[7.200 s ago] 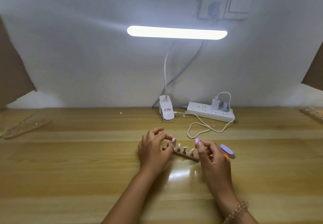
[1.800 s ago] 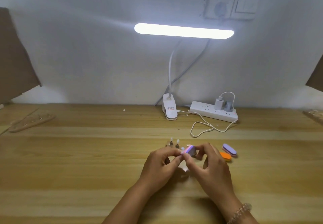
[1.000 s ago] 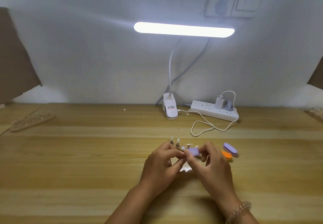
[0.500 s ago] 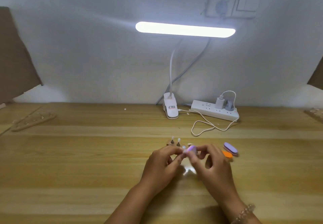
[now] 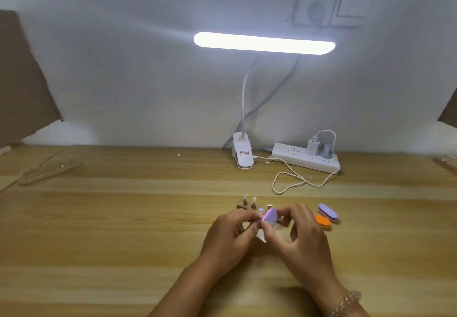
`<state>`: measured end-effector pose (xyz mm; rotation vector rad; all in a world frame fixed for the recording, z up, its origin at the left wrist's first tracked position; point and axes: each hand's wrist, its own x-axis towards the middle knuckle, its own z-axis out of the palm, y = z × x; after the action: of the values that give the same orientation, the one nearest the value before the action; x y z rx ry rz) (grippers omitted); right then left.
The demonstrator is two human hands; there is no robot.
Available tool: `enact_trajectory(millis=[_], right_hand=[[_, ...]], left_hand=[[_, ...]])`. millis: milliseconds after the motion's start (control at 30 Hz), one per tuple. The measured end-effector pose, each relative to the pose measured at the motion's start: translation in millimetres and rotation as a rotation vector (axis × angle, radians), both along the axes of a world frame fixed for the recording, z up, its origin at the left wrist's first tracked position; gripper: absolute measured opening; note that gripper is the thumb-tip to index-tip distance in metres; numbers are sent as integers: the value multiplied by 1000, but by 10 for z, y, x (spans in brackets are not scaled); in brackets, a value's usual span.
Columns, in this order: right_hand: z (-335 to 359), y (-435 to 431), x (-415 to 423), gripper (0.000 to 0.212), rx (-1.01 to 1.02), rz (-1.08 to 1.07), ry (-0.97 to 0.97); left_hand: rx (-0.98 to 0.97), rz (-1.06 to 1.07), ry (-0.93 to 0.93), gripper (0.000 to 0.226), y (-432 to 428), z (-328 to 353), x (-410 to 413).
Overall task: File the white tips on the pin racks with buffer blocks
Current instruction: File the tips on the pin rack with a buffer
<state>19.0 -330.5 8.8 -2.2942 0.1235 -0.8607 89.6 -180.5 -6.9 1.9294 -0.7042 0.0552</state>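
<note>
Table (image 5: 123, 217) of pale wood fills the lower half of my view and runs back to a white wall. A lit bar lamp (image 5: 264, 43) hangs over it on a bent neck that rises from a white clamp (image 5: 243, 154) at the table's far edge. Just right of the clamp lies a power strip (image 5: 305, 159). Its right end holds a white charger (image 5: 312, 147) with a grey plug (image 5: 327, 150) beside it, and a white cable (image 5: 291, 183) loops from the charger down across the wood to the clamp. Far to my left a second rack (image 5: 49, 172) lies flat, its contents too blurred to tell. My left hand (image 5: 230, 237) and right hand (image 5: 304, 237) meet near the table's middle, over the rack (image 5: 243, 205). Only the rack's left end shows, with two tips (image 5: 245, 196) upright in it; the rest is hidden behind my fingers. My right thumb and fingers pinch a lilac block (image 5: 269, 217), tilted on edge, touching my left fingertips just above the rack. My left fingers are curled in there, but I cannot tell whether they grasp a tip or the wood. A bead bracelet (image 5: 346, 303) circles my right wrist. Just right of my right hand lie a purple block (image 5: 327, 212) and an orange block (image 5: 322, 221), touching each other. A small round white tip (image 5: 261, 209) shows just left of the lilac block.
</note>
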Motion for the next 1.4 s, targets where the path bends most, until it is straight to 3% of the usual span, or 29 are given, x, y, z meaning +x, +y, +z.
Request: enact_trajectory(millis=[100,200,333,467,633,767,900,1033,1200,1333,1400], right_hand=[[-6,26,-21,27,-6,66,11],[-1,-17,13,25,56,-4,-7],[-4,49,-26,25,-36,116,4],[4,-31,32,22,102,18,-8],[-17,21,-7,24,-3,105,25],[-3,-27,33,23,37,5,10],[-3,59,-19,29,-104,96,8],[7,-30,39,20,54,14,13],[-6,44,-33,24,-70,78,21],[5,-21,17,22,18,-29,32],[-11,2,2,22,-41,-15,21]], left_hand=[[12,-2,-6,23,-3,-13,14],[18,-7,-11,19,-16,-18,15],[56,-21,-25,29,-1,-29,10],[52,-6,-51,19,-20,-6,5],[-8,-12,-6,20,-6,8,11],[28,-8,-8,18,-24,6,5],[87,-28,-17,35,-13,7,-4],[63,8,-41,22,-26,21,-11],[33,17,-7,28,-3,41,-13],[18,27,-49,18,-19,46,-24],[-19,40,-50,16,-15,50,-23]])
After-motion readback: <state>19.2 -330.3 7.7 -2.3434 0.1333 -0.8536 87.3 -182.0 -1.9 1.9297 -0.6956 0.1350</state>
